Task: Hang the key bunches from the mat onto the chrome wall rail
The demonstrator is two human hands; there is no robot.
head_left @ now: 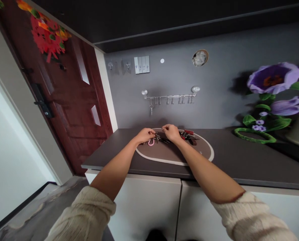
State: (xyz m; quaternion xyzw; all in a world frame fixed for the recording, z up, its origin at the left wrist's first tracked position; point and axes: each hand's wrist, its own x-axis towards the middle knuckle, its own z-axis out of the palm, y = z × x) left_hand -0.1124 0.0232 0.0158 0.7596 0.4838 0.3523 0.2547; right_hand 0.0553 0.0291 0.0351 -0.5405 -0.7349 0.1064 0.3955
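On the brown oval mat [174, 157] with a pale rim lies a bunch of keys [157, 137] with a pink loop [151, 142] beside it. My left hand [144, 135] is closed at the bunch, thumb and fingertips pinched on its upper edge. To its right, my right hand [171, 132] is held just above the mat, fingers curled into a pinch; what they hold is too small to make out. More keys and a red key holder [188, 132] lie right of that hand, partly hidden by it. A dark brown fob [193, 142] rests below them.
A clear hook rail [170, 97] is stuck to the grey wall, with a single key [151, 109] hanging at its left. Purple fabric flowers [275, 78] stand on the counter [242, 160] at right. A dark cabinet [179, 20] overhangs it. A red-brown door [71, 100] is at left.
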